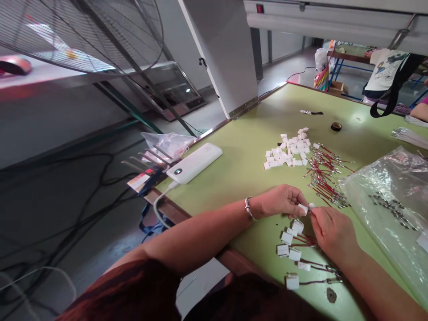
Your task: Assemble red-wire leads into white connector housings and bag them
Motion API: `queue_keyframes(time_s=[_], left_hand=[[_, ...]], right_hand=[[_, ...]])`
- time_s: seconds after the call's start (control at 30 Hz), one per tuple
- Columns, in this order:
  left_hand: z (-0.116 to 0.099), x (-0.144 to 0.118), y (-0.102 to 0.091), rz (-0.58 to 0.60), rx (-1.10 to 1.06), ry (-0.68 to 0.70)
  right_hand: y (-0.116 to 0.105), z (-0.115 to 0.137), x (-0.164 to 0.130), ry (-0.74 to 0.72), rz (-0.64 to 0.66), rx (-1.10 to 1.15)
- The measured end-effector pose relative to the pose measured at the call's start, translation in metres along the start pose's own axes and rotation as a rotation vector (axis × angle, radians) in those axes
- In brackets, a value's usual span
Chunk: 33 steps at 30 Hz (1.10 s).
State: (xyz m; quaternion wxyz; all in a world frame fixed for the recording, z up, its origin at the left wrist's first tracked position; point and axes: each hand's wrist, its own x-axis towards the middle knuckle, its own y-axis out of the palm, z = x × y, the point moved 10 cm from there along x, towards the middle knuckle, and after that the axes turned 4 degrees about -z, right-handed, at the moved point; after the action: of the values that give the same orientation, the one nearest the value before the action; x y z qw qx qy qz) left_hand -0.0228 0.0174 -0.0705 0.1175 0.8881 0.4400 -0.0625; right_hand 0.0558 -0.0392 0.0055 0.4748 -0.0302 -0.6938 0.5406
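Note:
My left hand (282,200) pinches a small white plastic connector housing (302,210) between thumb and fingers. Close against it, my right hand (334,229) has its thumb and fingertips pressed together, and what they grip is too small and covered to make out. Just below both hands lie several white housings with red wires attached (294,254). Beyond them is a heap of loose white housings (290,149). To its right, short red wires with metal terminals (326,187) lie in a loose bundle.
A clear plastic bag (394,209) with small dark metal parts on it covers the right side of the green table (240,165). A white power bank (197,162) with a cable lies at the left edge. Black tape (336,126) sits farther back. Another person's arm (421,109) shows far right.

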Motion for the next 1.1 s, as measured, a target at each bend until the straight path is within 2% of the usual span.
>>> queue_keyframes(time_s=[0.13,0.2,0.27,0.37,0.43,0.47,0.5,0.53,0.6,0.67,0.7,0.73,0.77,0.83,0.9,1.0,1.1], left_hand=[[-0.003,0.000,-0.001,-0.005,0.150,0.029],[-0.009,-0.002,0.001,0.015,0.261,0.088],[-0.016,-0.005,0.008,0.056,0.352,0.158],[-0.022,-0.012,0.025,0.168,0.465,0.230],[-0.028,-0.018,0.032,0.240,0.525,0.289],[-0.033,-0.019,0.030,0.239,0.558,0.315],[-0.038,-0.019,0.020,0.185,0.603,0.330],[-0.044,-0.018,0.002,0.061,0.669,0.322],[-0.058,-0.021,-0.058,-0.369,0.856,0.236],[-0.070,-0.040,-0.118,-0.817,1.002,0.083],[-0.071,-0.048,-0.137,-0.950,1.040,0.005],[-0.069,-0.051,-0.150,-1.002,1.063,-0.062],[-0.065,-0.050,-0.156,-0.994,1.083,-0.107],[-0.058,-0.042,-0.156,-0.920,1.131,-0.131],[-0.055,-0.035,-0.148,-0.861,1.164,-0.090],[-0.055,-0.033,-0.138,-0.849,1.091,0.003],[-0.060,-0.033,-0.128,-0.824,0.891,0.132]], right_hand=[[0.009,-0.004,-0.001,0.032,0.108,0.067],[0.015,-0.014,-0.001,0.112,0.244,0.184],[0.018,-0.034,-0.003,0.253,0.356,0.267],[0.011,-0.074,-0.009,0.433,0.380,0.081],[0.012,-0.090,-0.015,0.447,0.390,-0.112],[0.017,-0.092,-0.017,0.419,0.407,-0.166],[0.023,-0.090,-0.019,0.383,0.423,-0.194],[0.029,-0.088,-0.021,0.350,0.431,-0.210],[0.039,-0.081,-0.024,0.306,0.435,-0.227],[0.044,-0.076,-0.027,0.300,0.437,-0.228],[0.046,-0.074,-0.027,0.309,0.437,-0.214],[0.046,-0.073,-0.027,0.325,0.434,-0.186],[0.045,-0.074,-0.028,0.352,0.428,-0.148],[0.042,-0.078,-0.028,0.435,0.414,-0.056],[0.042,-0.082,-0.029,0.533,0.418,0.083],[0.046,-0.084,-0.031,0.662,0.457,0.285],[0.049,-0.084,-0.032,0.706,0.514,0.268]])
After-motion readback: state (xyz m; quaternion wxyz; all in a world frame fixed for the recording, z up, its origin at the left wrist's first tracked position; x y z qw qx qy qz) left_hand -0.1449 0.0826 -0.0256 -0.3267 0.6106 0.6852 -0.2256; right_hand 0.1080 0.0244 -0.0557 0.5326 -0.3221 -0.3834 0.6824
